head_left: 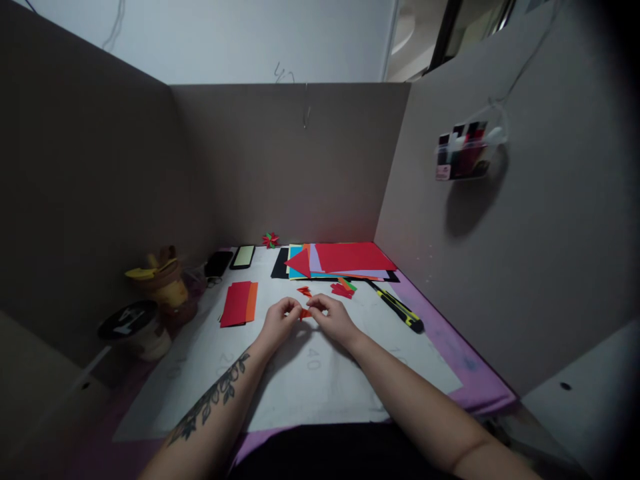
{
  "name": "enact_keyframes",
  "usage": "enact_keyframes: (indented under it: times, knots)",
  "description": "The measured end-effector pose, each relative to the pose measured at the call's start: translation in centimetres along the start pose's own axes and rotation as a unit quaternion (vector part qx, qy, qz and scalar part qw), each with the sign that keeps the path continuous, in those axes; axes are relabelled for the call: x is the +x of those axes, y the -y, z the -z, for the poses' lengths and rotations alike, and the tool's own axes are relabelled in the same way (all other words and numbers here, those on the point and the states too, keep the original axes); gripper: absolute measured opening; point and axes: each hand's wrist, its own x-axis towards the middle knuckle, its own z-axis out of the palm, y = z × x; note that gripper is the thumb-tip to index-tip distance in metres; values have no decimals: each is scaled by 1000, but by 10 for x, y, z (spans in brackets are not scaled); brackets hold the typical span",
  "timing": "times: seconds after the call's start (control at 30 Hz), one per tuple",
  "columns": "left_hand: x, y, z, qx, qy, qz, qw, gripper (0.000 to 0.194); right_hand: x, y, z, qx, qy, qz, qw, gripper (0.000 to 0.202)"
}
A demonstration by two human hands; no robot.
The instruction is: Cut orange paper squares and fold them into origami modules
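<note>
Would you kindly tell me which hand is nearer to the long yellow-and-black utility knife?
The right hand. The long yellow-and-black utility knife lies off to its right, not touching it. The left hand is farther away, on the right hand's other side.

Orange piece point(305, 314) reads as paper, matt. I see the red slips point(236, 303) and big red sheet point(356, 257) as flat matt paper too, smooth. White worktop sheet point(320, 403): dull, faintly creased; paper or plastic, can't tell. Phone point(244, 257): smooth glassy screen. Cutter point(400, 311): looks like plastic body, black and yellow. Grey panel point(295, 173): smooth, matt. Wall holder point(464, 153): clear glossy plastic.
</note>
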Motion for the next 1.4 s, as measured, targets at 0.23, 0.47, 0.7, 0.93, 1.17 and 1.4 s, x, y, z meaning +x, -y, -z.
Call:
enact_keyframes:
  times: [0.23, 0.47, 0.7, 0.93, 1.17, 1.4]
  knots:
    - [-2, -2, -4, 12, 6, -7, 1000, 17, -1, -2, -6, 9, 21, 5, 1000, 14]
    - [-4, -2, -5, -12, 34, -5, 999, 13, -1, -2, -9, 30, 11, -22, 999, 8]
    - [-1, 9, -10, -73, 17, 4, 997, 21, 0, -5, -9, 60, -23, -34, 997, 7]
    - [-3, 4, -7, -92, 73, 60, 991, 30, 1, -8, -11, 94, -38, -47, 994, 12]
    - [-6, 9, -6, -68, 125, 51, 988, 29, 5, -10, -8, 111, -75, -65, 989, 15]
    - [-5, 5, -5, 10, 87, 11, 996, 18, 1, -9, -5, -1, -40, -22, 999, 5]
